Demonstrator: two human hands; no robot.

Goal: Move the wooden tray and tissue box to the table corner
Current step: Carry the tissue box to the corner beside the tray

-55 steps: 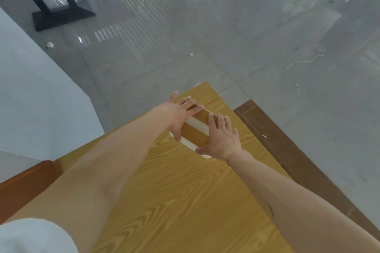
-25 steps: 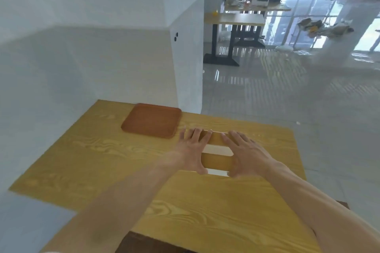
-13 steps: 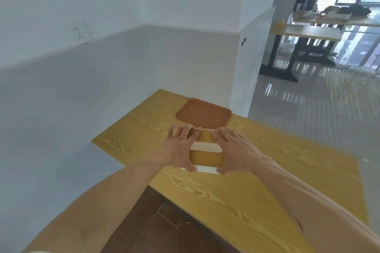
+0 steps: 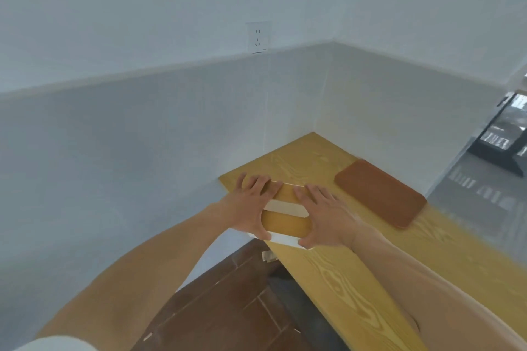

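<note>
Tissue box [image 4: 286,215], wood-toned top with white slot, sits at the tabletop [image 4: 356,279] near edge, close to the wall-side corner. Left hand [image 4: 247,204] and right hand [image 4: 325,215] clamp its two ends, fingers extended flat over the top. Wooden tray [image 4: 380,196] lies right of the box, apart from it, on the same tabletop.

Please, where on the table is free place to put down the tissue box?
Bare wood lies in the far corner of the table, bordered by the two walls, the tray and the hands. The long strip nearer the camera is bare too. The tissue box, between the left hand and right hand, fills the left edge.
</note>
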